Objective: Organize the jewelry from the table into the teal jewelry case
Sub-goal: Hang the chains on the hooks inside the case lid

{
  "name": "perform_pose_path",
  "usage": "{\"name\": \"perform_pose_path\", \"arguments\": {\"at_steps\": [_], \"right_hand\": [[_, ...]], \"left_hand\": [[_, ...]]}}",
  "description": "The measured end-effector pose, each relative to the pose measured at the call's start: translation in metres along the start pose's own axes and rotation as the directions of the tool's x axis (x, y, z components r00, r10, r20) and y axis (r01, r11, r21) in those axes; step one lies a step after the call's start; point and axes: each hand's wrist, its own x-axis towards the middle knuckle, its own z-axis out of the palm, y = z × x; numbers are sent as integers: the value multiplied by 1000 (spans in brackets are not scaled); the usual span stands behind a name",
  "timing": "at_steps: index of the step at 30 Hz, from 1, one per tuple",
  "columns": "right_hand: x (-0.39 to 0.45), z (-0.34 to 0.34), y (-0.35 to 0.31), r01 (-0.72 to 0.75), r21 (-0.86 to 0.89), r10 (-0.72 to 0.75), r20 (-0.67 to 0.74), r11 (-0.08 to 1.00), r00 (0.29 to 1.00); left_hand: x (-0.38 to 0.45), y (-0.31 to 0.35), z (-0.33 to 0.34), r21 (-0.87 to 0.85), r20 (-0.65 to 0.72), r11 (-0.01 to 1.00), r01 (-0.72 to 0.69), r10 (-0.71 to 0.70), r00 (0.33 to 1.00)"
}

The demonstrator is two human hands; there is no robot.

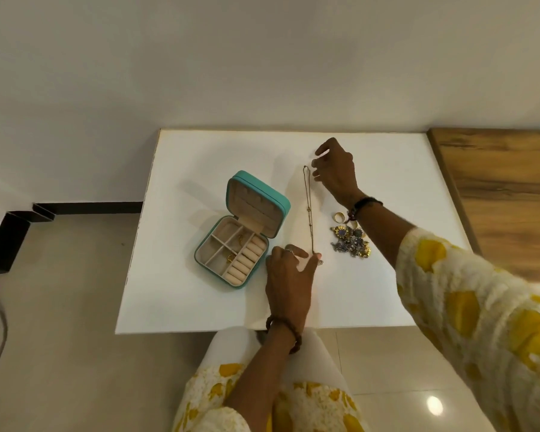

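The teal jewelry case [281,204] stands with its lid up on the white table [200,307], left of centre. Small gold pieces lie in its beige compartments beside the ring rolls. A thin chain necklace [309,210] is stretched straight over the table to the right of the case. My right hand [335,171] pinches its far end. My left hand [289,275] pinches its near end, where a small pendant hangs. To the right of the chain sit a gold ring [339,217] and a cluster of purple-and-gold ornaments [351,241].
A wooden surface [505,188] adjoins the table on the right. A plain wall rises behind the table. Tiled floor lies to the left and below. My knees sit under the table's near edge.
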Motion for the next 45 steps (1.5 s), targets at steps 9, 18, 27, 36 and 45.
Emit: {"name": "perform_pose_path", "arguments": {"at_steps": [9,18,27,36,45], "right_hand": [[-150,14,-18,-94,567,193,-118,819,974],[-177,56,-20,-115,188,120,-15,975,993],[-172,43,-16,147,-135,-153,-33,980,988],[-168,64,-10,485,-610,-354,331,627,875],[-161,48,-19,559,-570,-373,418,602,828]], "left_hand": [[27,-27,-91,137,-462,988,-75,131,877],[10,-43,-102,-140,-177,988,71,-95,980],[9,-46,-92,-86,-184,994,73,-88,979],[12,-45,-89,152,-116,988,17,0,993],[15,-47,-89,161,-118,986,42,-23,993]]}}
